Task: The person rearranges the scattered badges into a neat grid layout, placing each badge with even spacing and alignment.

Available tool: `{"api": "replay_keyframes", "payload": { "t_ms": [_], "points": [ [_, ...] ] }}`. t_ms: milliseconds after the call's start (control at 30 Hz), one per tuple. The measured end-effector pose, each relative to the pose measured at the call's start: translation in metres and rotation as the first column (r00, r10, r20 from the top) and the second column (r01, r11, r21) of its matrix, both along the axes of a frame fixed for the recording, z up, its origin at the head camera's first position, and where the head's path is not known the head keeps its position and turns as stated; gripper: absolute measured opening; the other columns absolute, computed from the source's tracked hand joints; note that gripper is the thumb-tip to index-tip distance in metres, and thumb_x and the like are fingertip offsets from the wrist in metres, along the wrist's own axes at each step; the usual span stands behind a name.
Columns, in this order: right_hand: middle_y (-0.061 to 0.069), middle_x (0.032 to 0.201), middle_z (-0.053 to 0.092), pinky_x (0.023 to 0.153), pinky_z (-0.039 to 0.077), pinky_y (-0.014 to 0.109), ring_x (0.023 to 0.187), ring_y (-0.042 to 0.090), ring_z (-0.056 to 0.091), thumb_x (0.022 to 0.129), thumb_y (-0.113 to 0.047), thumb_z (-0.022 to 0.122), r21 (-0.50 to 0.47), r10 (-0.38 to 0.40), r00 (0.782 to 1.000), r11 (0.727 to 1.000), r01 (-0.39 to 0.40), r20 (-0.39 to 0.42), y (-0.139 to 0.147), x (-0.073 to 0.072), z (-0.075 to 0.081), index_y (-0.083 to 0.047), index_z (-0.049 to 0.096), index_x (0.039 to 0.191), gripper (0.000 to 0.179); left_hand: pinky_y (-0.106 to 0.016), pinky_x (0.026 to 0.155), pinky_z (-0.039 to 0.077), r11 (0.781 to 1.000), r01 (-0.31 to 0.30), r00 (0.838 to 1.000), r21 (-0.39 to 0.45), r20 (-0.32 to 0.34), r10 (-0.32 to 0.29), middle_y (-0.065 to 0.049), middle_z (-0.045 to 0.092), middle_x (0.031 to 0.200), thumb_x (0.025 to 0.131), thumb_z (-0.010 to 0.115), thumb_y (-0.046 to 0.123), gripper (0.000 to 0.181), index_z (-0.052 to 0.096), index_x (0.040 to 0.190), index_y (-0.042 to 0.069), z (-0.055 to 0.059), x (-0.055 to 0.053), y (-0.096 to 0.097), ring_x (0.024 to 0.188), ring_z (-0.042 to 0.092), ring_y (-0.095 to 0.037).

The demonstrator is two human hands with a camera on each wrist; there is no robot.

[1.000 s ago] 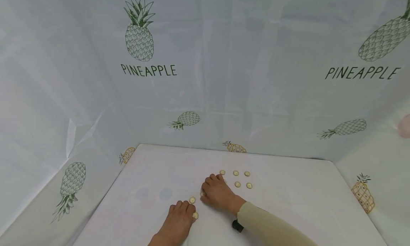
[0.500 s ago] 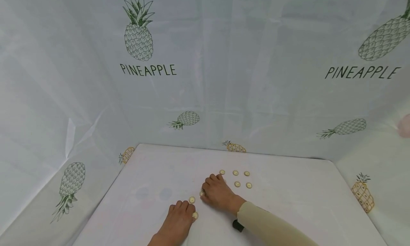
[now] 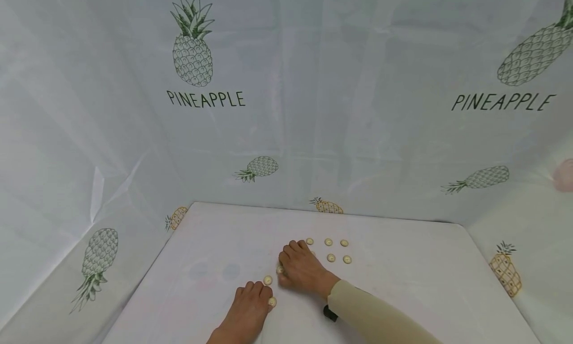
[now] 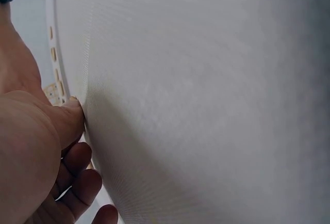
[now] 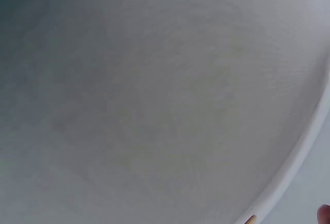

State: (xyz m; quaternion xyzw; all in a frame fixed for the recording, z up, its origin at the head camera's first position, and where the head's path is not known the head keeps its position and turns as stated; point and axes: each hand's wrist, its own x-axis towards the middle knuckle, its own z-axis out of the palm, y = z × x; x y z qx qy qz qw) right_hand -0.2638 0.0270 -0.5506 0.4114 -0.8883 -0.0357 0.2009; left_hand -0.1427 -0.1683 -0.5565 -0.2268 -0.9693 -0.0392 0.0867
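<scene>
In the head view, my left hand (image 3: 246, 309) rests on the white tabletop with curled fingers, holding a pale yellow round button (image 3: 272, 302) at its thumb side. My right hand (image 3: 301, 268) lies further up and to the right, with another button (image 3: 280, 269) between its thumb and fingers. Between the two hands a loose button (image 3: 267, 280) lies flat. The left wrist view has my left thumb (image 4: 69, 121) and curled fingers against the table surface. Only fingertips (image 5: 324, 214) show at the corner of the right wrist view.
Beyond my right hand, several buttons (image 3: 331, 258) lie in two short rows, one partly hidden by the fingers. A black wrist strap piece (image 3: 330, 312) shows under the right sleeve (image 3: 376, 309). Pineapple-print sheets (image 3: 340, 135) enclose the white table (image 3: 403, 264).
My right hand has shifted slightly left and up, and the button at its thumb has moved left with it. The left hand and the other buttons stay in place.
</scene>
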Motion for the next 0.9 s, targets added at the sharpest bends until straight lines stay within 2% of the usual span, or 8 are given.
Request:
{"api": "replay_keyframes", "payload": {
  "t_ms": [267,500,700,900],
  "points": [
    [-0.004,0.087,0.053,0.084,0.040,0.036,0.087,0.019,0.045,0.091,-0.042,0.065,-0.012,0.014,0.998,1.000,-0.014,-0.054,0.011,0.002,0.004,-0.017,0.058,0.088,0.026,-0.033,0.070,0.035,1.000,0.006,1.000,0.005,-0.004,-0.006,0.005,0.050,0.092,0.100,0.072,0.031,0.018,0.060,0.102,0.016,-0.001,-0.001,0.000,0.083,0.040,-0.014],
    [-0.004,0.087,0.052,0.092,0.042,0.039,0.089,0.019,0.045,0.092,-0.039,0.062,-0.019,-0.017,1.000,1.000,0.017,-0.020,0.027,0.000,0.003,-0.017,0.058,0.087,0.023,-0.034,0.072,0.037,1.000,-0.002,1.000,0.021,0.009,0.001,0.004,0.052,0.095,0.102,0.069,0.030,0.017,0.061,0.105,0.016,-0.002,-0.001,0.000,0.086,0.044,-0.015],
    [-0.005,0.086,0.051,0.088,0.040,0.038,0.090,0.018,0.043,0.091,-0.040,0.065,-0.044,-0.047,0.999,0.998,0.047,0.015,0.043,0.001,0.002,-0.018,0.059,0.087,0.023,-0.036,0.072,0.037,1.000,-0.009,0.999,0.027,0.048,0.008,0.005,0.051,0.096,0.102,0.069,0.031,0.017,0.061,0.106,0.017,-0.002,-0.002,-0.001,0.087,0.043,-0.015],
    [-0.005,0.085,0.052,0.088,0.038,0.039,0.087,0.018,0.043,0.091,-0.036,0.067,-0.081,-0.056,0.997,0.995,0.060,0.051,0.062,0.006,0.004,-0.018,0.061,0.087,0.020,-0.035,0.072,0.038,1.000,0.002,1.000,0.030,0.026,-0.002,0.005,0.051,0.093,0.099,0.074,0.029,0.021,0.062,0.107,0.015,0.001,0.000,0.000,0.084,0.041,-0.013]
  ]
}}
